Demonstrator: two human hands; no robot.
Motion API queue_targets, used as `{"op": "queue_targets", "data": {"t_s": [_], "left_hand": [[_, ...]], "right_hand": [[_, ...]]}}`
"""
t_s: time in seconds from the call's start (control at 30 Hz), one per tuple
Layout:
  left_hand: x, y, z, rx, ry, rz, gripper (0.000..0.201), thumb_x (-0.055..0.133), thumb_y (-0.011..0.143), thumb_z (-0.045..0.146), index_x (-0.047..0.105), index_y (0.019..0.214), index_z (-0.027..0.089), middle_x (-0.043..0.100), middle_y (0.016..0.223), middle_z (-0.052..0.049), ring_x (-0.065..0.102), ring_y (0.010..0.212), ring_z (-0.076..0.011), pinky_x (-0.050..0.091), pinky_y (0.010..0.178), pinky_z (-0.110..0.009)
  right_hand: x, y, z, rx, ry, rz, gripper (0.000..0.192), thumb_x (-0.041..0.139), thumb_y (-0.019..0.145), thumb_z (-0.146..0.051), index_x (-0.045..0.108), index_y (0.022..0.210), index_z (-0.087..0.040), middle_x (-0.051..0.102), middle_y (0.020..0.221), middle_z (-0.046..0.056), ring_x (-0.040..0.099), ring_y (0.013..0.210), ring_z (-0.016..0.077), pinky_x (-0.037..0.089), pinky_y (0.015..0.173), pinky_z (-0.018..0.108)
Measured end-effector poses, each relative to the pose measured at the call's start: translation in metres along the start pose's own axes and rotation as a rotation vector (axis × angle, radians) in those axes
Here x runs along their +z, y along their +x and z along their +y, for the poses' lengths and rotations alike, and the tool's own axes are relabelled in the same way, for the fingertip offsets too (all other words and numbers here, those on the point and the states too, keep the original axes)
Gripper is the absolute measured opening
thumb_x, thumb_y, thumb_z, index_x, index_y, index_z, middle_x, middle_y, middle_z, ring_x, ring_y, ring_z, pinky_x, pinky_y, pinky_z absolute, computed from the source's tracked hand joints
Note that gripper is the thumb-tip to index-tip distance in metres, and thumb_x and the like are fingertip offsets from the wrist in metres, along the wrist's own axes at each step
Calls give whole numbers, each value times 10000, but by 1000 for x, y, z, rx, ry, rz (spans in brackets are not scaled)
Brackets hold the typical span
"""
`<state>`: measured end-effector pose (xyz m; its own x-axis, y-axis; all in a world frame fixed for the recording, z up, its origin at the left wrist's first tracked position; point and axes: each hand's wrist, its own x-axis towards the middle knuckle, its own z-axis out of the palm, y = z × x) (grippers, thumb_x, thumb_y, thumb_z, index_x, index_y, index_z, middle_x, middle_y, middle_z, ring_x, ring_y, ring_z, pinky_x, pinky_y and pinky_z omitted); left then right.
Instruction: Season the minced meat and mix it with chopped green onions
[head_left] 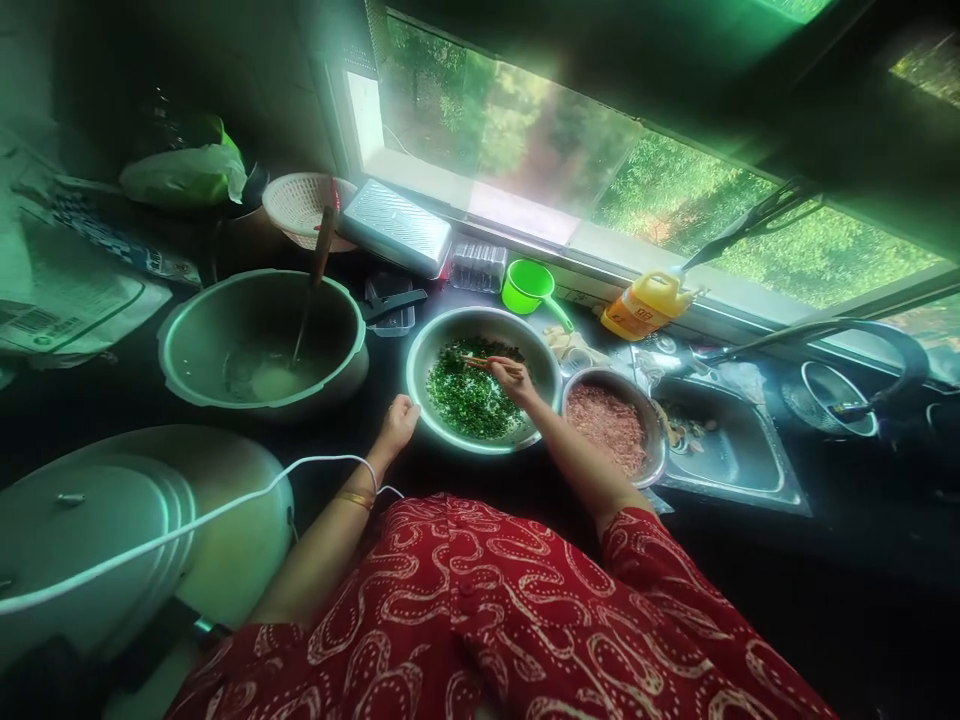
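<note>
Your right hand [511, 378] grasps the chopsticks [483, 362], their long axis running left over the chopped greens [472, 402] in the metal bowl [480, 321]; your left hand [399, 422], farther from the greens, clasps its near-left rim.

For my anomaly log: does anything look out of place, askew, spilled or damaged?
The white cable stands out: it crosses in front of the large metal lid and passes near the left hand, looking loose and untidy there. No spill shows around the metal bowl under the right hand.
</note>
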<state>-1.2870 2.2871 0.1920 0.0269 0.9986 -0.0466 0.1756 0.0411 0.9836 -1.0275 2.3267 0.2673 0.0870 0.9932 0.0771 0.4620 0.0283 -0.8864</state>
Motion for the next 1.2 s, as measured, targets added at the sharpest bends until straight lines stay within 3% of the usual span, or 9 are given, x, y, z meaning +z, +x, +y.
{"op": "queue_targets", "data": {"t_s": [0.1,0.23,0.37,0.53,0.67,0.77,1.03,1.2], "left_hand": [[0,-1,1,-8,12,1,160,501,779,299,403,707,194,373,509,65,354,452,-94,233,468,-216],[1,1,-3,-24,-1,19,159,522,770,288,408,707,196,360,498,65,339,451,-96,225,467,-221],[2,3,-7,-7,-4,4,168,509,773,304,394,708,202,367,505,61,340,457,-101,229,470,-221],[0,4,-8,-20,18,-3,175,495,768,329,388,710,204,370,500,60,341,454,-101,225,466,-218],[-1,3,-6,-8,34,-15,195,486,767,362,385,707,206,379,491,59,341,445,-101,226,457,-217],[-1,4,-2,-11,33,-17,196,484,757,362,378,698,208,380,482,62,343,436,-99,239,456,-219],[-2,4,2,-31,24,-36,206,487,742,381,387,695,207,404,491,55,374,448,-106,269,464,-225],[-2,2,9,-42,-5,-49,195,495,731,366,389,696,205,411,496,54,375,457,-103,295,470,-225]], "right_hand": [[4,-25,-8,-67,-22,-231,384,542,819,-439,705,1012,-151,716,862,67,634,714,165,492,636,265],[-46,-56,-19,-94,-125,-437,384,565,804,-455,723,986,-157,722,813,55,613,622,139,469,563,238],[-90,-77,-28,-76,-181,-332,353,568,815,-439,728,994,-180,735,859,61,661,718,169,512,623,254],[-76,-78,-12,-128,-233,-402,329,574,809,-443,740,960,-202,739,904,55,676,778,178,535,689,266],[-76,-39,-1,-108,-199,-103,401,545,814,-495,723,997,-185,734,899,65,669,777,188,544,692,301],[-89,-17,-7,-123,-181,23,413,556,807,-512,706,1047,-210,730,923,58,662,869,207,548,760,327],[-83,-56,-8,-65,-253,-120,311,583,794,-419,725,975,-210,726,905,55,663,785,200,549,720,321],[-101,-15,-13,-85,-245,-5,283,606,778,-401,722,938,-199,723,907,51,654,819,198,525,782,331]]}}
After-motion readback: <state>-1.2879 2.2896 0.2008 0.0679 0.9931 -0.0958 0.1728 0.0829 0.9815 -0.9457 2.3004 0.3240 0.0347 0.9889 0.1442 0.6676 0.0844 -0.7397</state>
